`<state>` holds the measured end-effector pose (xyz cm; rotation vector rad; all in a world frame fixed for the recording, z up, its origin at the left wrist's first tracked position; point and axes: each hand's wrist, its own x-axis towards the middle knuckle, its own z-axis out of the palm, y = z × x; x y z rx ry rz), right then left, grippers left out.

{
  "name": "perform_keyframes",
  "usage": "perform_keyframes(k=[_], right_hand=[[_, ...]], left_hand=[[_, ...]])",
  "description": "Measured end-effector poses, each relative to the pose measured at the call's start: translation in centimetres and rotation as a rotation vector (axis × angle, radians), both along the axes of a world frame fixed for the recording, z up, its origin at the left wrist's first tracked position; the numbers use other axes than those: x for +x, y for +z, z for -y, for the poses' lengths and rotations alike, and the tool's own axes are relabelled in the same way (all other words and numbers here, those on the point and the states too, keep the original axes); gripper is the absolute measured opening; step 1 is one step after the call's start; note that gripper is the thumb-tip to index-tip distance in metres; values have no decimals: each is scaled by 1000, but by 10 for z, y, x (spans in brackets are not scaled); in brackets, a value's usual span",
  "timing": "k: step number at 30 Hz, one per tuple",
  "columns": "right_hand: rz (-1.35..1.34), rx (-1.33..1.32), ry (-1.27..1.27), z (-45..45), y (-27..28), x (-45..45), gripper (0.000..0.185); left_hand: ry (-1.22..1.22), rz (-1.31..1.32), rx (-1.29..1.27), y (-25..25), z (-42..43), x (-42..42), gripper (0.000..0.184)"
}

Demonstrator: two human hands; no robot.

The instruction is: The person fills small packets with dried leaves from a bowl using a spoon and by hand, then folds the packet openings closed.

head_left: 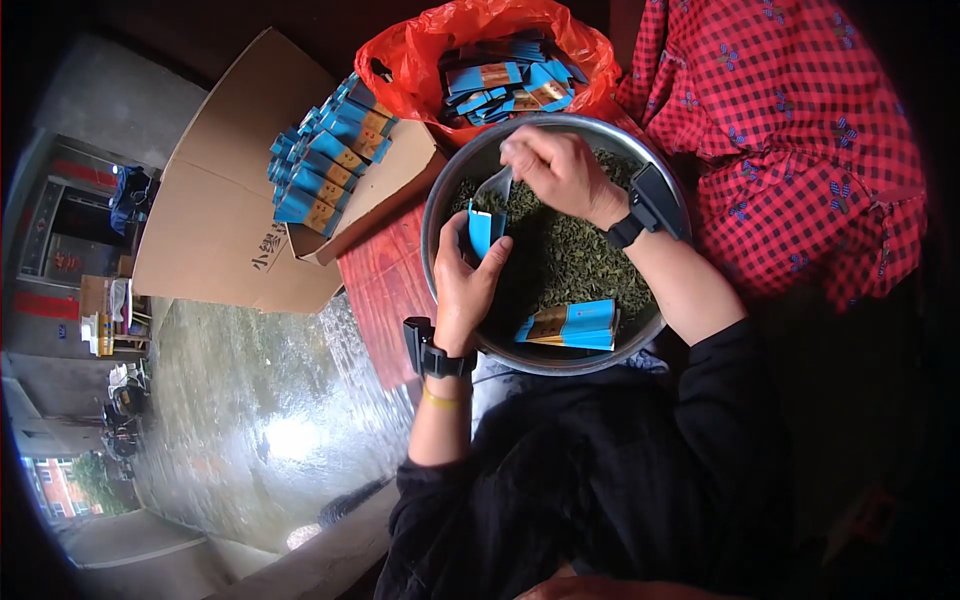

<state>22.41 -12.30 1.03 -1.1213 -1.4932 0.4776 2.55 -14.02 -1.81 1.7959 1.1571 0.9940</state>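
Over a round metal basin (433, 215) of dried green leaves (570, 250), my left hand (468, 283) grips a small blue packet (483, 232), its open top facing up. My right hand (565, 172) is closed around the handle of a spoon (497, 184). The spoon's bowl tips at the packet's mouth, with some leaves on it. Inside the basin, near its lower rim, a stack of flat blue and gold packets (570, 325) rests on the leaves. Most of the spoon handle is hidden by my fingers.
A red plastic bag (400, 75) with many flat packets (510, 78) stands behind the basin. To the left, a cardboard box (385, 185) holds rows of filled-looking blue packets (330, 160) on a red wooden surface (385, 290). Red checked cloth (770, 150) lies at the right.
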Motion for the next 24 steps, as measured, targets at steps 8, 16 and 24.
perform_keyframes(k=[8, 16, 24], right_hand=[[402, 428, 13, 9, 1, -12, 11], [355, 418, -64, 5, -2, -10, 12], [240, 224, -70, 4, -3, -1, 20]], left_hand=[[-32, 50, 33, -6, -3, -1, 53], [-20, 20, -20, -5, -2, -1, 52], [-14, 18, -10, -4, 0, -2, 51]])
